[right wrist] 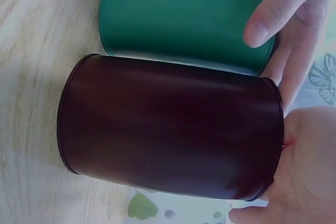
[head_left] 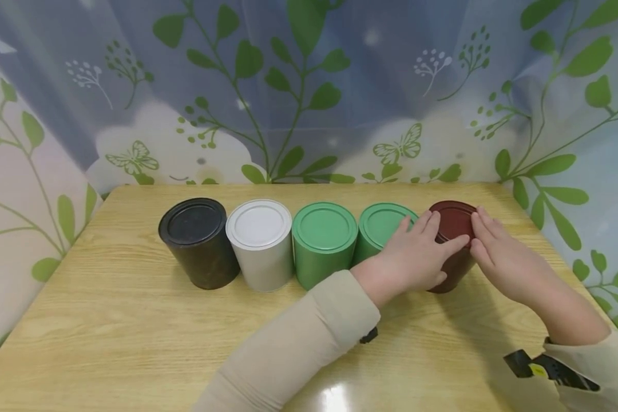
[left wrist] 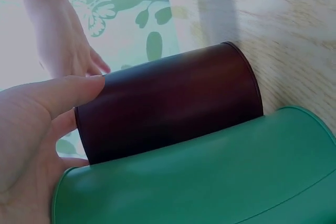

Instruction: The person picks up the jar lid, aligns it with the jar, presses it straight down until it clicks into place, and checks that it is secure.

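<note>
At the right end of a row of lidded cans is a dark red can (head_left: 452, 218). My left hand (head_left: 414, 252) reaches across to its left side, fingers extended at the rim and thumb along the near edge. On the opposite side my right hand (head_left: 510, 263) lays straight fingers against the rim. The left wrist view shows the left thumb on the top edge of the dark red can (left wrist: 173, 103). A green can (head_left: 383, 222) stands directly left of it, partly covered by my left hand. In the right wrist view, the two cans' sides nearly meet.
Further left along the row are another green can (head_left: 324, 226), a white can (head_left: 259, 224) and a black can (head_left: 195, 222). They stand on a wooden table (head_left: 108, 320). A leaf-patterned curtain (head_left: 340, 114) hangs behind and beside the table.
</note>
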A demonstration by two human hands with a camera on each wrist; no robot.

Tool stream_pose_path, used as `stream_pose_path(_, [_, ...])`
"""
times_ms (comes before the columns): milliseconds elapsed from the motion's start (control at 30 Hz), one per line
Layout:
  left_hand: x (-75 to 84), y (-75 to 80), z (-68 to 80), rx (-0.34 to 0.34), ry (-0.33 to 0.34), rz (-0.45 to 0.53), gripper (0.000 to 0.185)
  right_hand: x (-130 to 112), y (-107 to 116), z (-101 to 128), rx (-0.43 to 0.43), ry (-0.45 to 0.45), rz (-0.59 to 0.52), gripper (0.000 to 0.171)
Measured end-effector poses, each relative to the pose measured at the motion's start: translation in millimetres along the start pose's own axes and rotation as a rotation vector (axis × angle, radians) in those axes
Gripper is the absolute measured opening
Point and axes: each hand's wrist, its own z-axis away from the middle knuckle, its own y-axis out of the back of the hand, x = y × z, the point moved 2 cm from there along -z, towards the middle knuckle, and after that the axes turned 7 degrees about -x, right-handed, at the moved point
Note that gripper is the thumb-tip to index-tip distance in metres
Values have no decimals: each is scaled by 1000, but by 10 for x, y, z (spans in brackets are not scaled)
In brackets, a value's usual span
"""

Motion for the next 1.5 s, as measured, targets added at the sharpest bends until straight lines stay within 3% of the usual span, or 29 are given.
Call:
stream_pose_path(167, [-22, 64, -21, 20, -1, 6, 57, 30, 27, -14, 8, 50, -7, 57])
stream_pose_path(300, [6, 155, -106, 82, 79, -41, 44, 63, 54, -1, 20, 71, -22, 56])
stream_pose_path(433, [62, 182, -243, 87, 163, -40, 48, 73, 55, -8, 5, 45, -15, 56])
stream_pose_path(667, [59, 128, -407, -12, 118, 36, 53, 49, 22, -15, 30, 48, 10, 55])
stream_pose_path(833, [32, 147, -438, -5, 109, 54, 54, 70, 27, -21, 75, 85, 5, 54])
stream_pose_path(1000, [49, 142, -449, -24, 130, 49, 53, 97, 9, -33, 50, 73, -1, 55])
stream_pose_path(1200, [113, 70, -310, 40, 156, -15, 54, 115, 1, -49, 31, 60, -4, 55])
stream_pose_path(1500, [160, -41, 129, 153, 65, -61, 53, 121, 1, 82, 132, 107, 18, 54])
